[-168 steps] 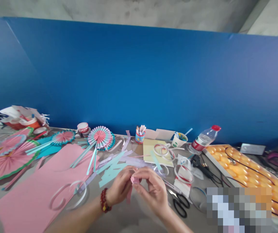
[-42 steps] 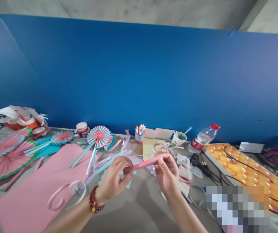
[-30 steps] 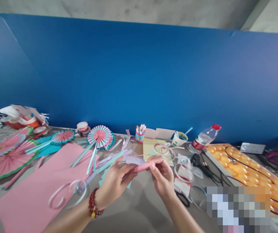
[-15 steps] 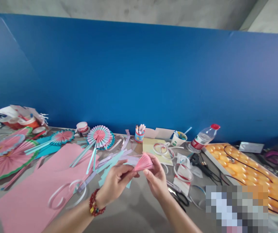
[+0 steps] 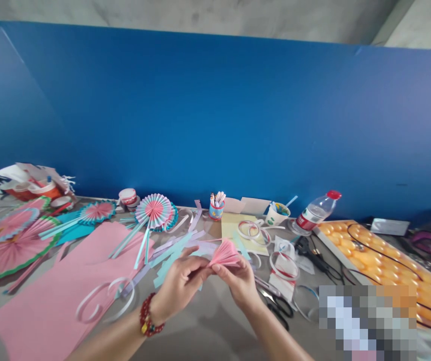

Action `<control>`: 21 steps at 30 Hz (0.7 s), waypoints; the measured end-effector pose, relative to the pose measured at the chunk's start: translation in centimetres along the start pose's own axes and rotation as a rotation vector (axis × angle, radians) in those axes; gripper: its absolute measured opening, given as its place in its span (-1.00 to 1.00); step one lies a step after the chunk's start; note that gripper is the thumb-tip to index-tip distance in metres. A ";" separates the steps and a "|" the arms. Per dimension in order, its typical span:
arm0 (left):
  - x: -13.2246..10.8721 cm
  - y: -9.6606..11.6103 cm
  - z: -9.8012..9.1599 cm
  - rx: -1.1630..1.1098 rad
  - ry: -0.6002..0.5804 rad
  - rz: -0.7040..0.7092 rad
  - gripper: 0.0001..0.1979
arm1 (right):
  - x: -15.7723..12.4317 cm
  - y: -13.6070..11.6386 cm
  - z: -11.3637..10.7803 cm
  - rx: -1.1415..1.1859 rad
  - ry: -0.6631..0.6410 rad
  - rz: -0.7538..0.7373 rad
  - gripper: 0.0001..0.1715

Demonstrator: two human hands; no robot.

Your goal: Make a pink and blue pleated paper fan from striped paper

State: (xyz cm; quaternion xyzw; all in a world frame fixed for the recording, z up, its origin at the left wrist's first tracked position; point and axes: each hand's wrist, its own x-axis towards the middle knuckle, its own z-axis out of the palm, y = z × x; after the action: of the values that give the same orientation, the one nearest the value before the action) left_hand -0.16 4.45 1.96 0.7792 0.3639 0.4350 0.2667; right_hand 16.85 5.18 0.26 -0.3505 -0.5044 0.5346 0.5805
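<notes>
A small pleated pink paper fan (image 5: 226, 253) is held up above the grey table, its folds spread toward the far side. My left hand (image 5: 185, 275) pinches the narrow gathered end between thumb and fingers. With its thumb at the base and its fingers behind the pleats, my right hand (image 5: 239, 281) grips the same paper; those fingers are partly hidden. Below the hands lie pale blue and lilac paper strips (image 5: 170, 250). Black-handled scissors (image 5: 277, 301) rest just right of my right wrist.
Pink paper sheets (image 5: 49, 286) cover the left, with finished paper rosettes (image 5: 153, 210) behind. Along the blue wall stand a pen cup (image 5: 216, 209), a paper cup (image 5: 276, 215) and a water bottle (image 5: 315, 215). Rolls of tape-like strips (image 5: 284, 265), a glue gun (image 5: 311, 255) and an orange cushioned pad (image 5: 381, 265) lie right.
The pleats have opened a little wider. My right hand has shifted slightly down and left, its thumb now at the narrow end near my left fingers.
</notes>
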 end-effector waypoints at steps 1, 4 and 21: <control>0.0 0.1 -0.1 -0.014 -0.023 -0.019 -0.75 | 0.0 0.0 0.0 0.014 0.008 0.008 -0.84; 0.2 0.3 -0.2 -0.065 -0.044 -0.063 -0.72 | 0.1 0.0 0.2 0.061 0.029 0.038 -0.80; -0.2 -0.4 0.1 0.028 -0.001 0.025 -0.75 | 0.0 0.2 -0.2 -0.086 0.016 -0.035 -0.84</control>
State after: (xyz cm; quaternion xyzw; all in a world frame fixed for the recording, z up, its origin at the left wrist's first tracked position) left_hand -0.25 4.51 1.54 0.7876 0.3598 0.4329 0.2506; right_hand 16.95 5.22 0.00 -0.3703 -0.5283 0.4995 0.5782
